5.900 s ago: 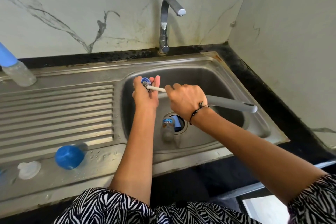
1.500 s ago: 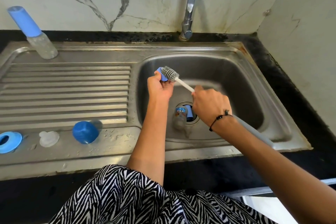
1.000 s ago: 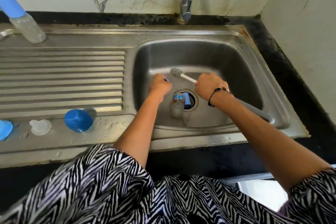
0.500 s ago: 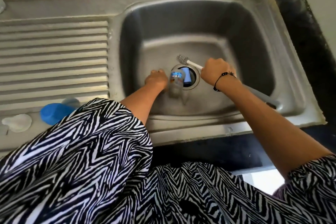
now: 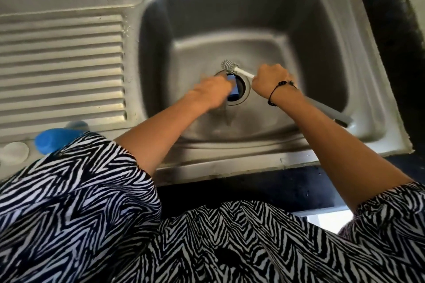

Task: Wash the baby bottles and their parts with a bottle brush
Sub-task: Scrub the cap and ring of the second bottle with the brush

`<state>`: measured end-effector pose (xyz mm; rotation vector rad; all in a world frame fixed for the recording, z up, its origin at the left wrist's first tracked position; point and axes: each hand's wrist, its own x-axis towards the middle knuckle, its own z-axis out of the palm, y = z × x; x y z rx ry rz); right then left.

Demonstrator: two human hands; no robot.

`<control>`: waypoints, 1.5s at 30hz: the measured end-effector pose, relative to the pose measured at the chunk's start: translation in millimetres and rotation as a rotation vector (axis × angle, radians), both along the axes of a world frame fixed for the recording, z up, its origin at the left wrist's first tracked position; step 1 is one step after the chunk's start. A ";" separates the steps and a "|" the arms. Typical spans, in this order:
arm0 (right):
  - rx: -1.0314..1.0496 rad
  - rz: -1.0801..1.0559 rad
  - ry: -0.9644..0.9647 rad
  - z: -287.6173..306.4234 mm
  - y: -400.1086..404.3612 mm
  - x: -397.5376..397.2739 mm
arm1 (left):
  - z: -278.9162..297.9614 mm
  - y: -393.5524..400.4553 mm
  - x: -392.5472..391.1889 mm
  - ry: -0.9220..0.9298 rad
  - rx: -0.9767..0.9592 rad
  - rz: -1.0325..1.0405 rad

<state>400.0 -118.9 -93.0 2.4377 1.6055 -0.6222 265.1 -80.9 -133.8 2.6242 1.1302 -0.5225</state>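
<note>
Right hand: the right hand is curled tight round the white-and-grey bottle brush; bristle head just beyond the round drain opening, grey handle trailing back past the wrist.
Left hand: the left hand is motion-blurred at the drain, over a blue bottle part; cannot tell its grip.
Basin: stainless steel sink, both hands low inside, near each other, not touching.
Drainboard: blue dome cap and translucent round teat side by side at the near left edge.

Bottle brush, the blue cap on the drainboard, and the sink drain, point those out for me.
bottle brush (image 5: 228, 66): head view, on the bristle head.
blue cap (image 5: 49, 140): head view, on its visible blue top by the sleeve.
sink drain (image 5: 247, 86): head view, on its metal ring, right side.
</note>
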 end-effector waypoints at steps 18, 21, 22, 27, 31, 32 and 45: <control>0.059 -0.045 0.022 -3.4 -7.9 13.1 | -26.2 -16.5 22.0 0.181 -0.069 -0.431; 0.082 -0.075 0.045 -1.5 -7.5 17.6 | -27.1 -10.8 19.8 -0.133 -0.302 -0.029; 0.098 -0.081 0.065 -0.4 -6.7 19.0 | -25.5 -8.1 19.0 -0.312 -0.381 0.207; 0.162 0.023 0.146 1.1 -2.5 13.7 | 1.6 12.2 0.7 -1.351 -0.990 1.432; 0.237 0.140 0.149 11.2 -9.2 -2.4 | 21.9 19.2 -24.6 -1.878 -1.188 1.694; 0.253 0.170 0.140 15.1 -12.8 -6.4 | 24.7 18.0 -29.2 -1.943 -1.197 1.688; 0.467 0.574 -0.584 70.1 -36.7 -45.0 | 57.9 9.3 -17.3 -1.856 -1.171 1.573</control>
